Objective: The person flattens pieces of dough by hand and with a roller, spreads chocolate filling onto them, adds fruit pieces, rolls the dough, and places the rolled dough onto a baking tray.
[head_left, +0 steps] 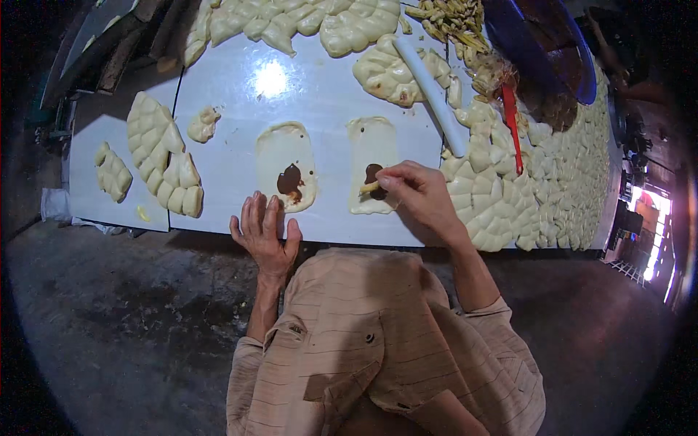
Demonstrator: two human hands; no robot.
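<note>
Two thin, rolled-out dough sheets lie side by side on the white table. Each carries a dark brown, glossy patch of filling, like chocolate. My right hand is over the right dough sheet. Its thumb and fingers pinch a small yellowish strip of food, which rests against the dark filling. Beside the lower left edge of the left dough sheet, my left hand lies open with fingers spread at the table's front edge. The filling on this sheet is smeared at its lower end.
Many dough pieces cover the table's right side; more dough lies along the back. A pale rolling pin leans on dough. Beyond it are a red-handled tool, a pile of yellowish strips and a blue basin. Cut dough sits left.
</note>
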